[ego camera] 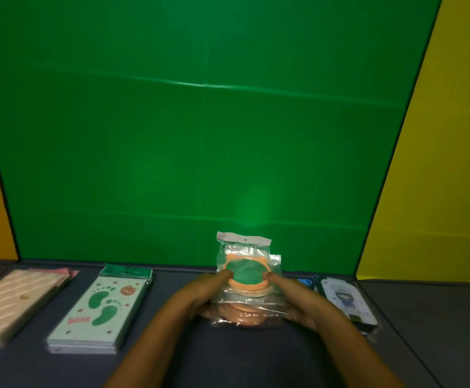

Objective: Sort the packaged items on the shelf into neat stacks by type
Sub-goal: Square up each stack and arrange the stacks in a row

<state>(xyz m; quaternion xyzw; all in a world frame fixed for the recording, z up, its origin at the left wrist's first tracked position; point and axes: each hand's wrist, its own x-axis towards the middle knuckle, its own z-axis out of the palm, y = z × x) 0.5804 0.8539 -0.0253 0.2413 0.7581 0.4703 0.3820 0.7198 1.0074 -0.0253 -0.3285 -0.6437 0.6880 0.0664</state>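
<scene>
Slippage as the main hazard here. Left hand (pixel 200 296) and right hand (pixel 298 301) clamped from either side on a small pile of clear plastic packets holding orange round eared frames (pixel 246 287), thumbs pressing on the top packet's face, fingers curled under the pile's sides. Pile held at the middle of the dark blue shelf surface (pixel 189 348), its lower edge at or just above that surface; cannot tell whether touching. Glossy, loose film, so likely to slide packet over packet if squeezed unevenly or released too fast. Top packet already offset from those beneath, white header strip poking up and tilted slightly, so a skewed stack likely unless squared before letting go.

Neighbours also at risk. To the left, well apart, a stack of flat white packets printed with green footprints (pixel 99 309); further left, a stack of pink striped flat packets (pixel 13 301). To the right, just beside the right wrist, a stack of white card packets with a dark blue figure (pixel 345 301), close enough for a nudge from the forearm on withdrawal.

Green back panel (pixel 200 135) close behind, so a push too far back could crumple the header strips. Number of packets in the pile hard to count, perhaps 3 or more.
</scene>
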